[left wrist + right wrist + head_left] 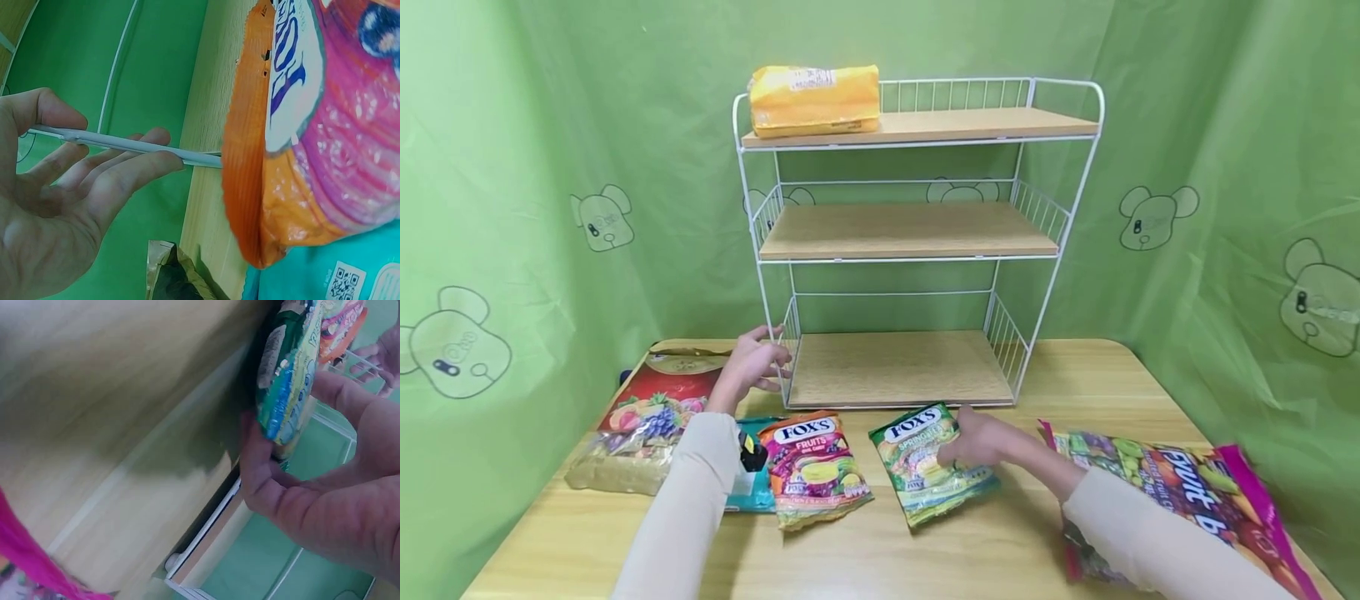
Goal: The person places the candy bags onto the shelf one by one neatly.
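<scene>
My right hand (973, 439) pinches the right edge of a green FOX'S candy bag (913, 454) in front of the rack. In the right wrist view the thumb and fingers lie on opposite sides of this bag (290, 381), which stands edge-on to the camera. At the rack's lower left, my left hand (756, 364) holds the white wire post (144, 145) between thumb and fingers. An orange-and-purple FOX'S fruits candy bag (816, 468) lies on the table near the left forearm, partly over a teal packet (756, 492).
A three-tier white wire rack with wooden shelves (902, 229) stands at the back. On its top shelf sits a yellow packet (815, 100). A large red-and-gold bag (655, 408) lies at left, a pink-edged fruit bag (1180, 487) at right, partly behind the right forearm. Green cloth (497, 208) surrounds the table.
</scene>
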`<state>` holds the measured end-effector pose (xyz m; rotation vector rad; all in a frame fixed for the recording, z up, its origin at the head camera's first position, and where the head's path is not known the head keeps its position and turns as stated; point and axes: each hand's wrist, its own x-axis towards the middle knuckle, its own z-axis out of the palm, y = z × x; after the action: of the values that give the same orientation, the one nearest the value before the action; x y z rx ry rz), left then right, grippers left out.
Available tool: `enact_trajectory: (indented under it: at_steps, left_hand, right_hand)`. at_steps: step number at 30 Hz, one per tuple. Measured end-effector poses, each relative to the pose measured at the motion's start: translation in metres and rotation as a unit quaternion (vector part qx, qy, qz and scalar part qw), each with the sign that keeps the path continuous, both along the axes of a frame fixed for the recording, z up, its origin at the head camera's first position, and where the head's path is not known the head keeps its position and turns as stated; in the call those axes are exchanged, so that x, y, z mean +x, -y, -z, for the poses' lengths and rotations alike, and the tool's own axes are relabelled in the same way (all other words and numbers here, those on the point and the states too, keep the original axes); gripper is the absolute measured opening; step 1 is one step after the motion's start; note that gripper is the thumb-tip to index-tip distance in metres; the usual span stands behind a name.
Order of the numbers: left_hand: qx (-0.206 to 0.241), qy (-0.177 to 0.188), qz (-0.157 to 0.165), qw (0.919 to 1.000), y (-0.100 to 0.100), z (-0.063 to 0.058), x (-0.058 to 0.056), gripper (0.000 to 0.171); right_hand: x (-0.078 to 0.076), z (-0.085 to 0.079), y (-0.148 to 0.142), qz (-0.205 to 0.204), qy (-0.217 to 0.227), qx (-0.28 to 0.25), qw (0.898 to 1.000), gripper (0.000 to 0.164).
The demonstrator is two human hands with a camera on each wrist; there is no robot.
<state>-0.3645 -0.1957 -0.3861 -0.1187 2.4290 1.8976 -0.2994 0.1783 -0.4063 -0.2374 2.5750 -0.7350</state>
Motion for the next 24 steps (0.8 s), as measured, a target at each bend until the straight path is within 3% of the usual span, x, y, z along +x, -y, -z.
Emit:
enact_trajectory:
  at_steps: [3,5,8,11,16,24]
  left_hand:
    - [0.001,0.0,0.001,1.0,0.0,0.0,0.0,0.073]
    - [0.001,0.002,0.001,1.0,0.0,-0.001,0.0,0.073]
    - [0.001,0.004,0.001,1.0,0.0,-0.001,0.0,0.073]
    - [-0.002,0.003,-0.001,1.0,-0.001,-0.001,-0.001,0.073]
    - [0.0,0.002,0.001,1.0,0.001,0.0,-0.002,0.074]
    - [0.003,0.006,-0.001,1.0,0.001,0.002,-0.003,0.073]
  right_hand:
    - [-0.001,-0.003,-0.002,0.002,-0.018,-0.016,1.0,0.056]
    - [-0.002,-0.005,-0.004,-0.007,-0.035,-0.026,0.999,0.037]
    - [-0.001,-0.007,-0.006,-0.021,-0.048,-0.037,0.998,0.052]
    - [0.0,-0.009,-0.007,-0.026,-0.034,-0.043,0.998,0.072]
    - [0.002,-0.013,-0.01,-0.026,0.01,-0.072,0.997,0.073]
    - [0.009,-0.017,-0.012,-0.047,-0.027,-0.123,0.991,0.07]
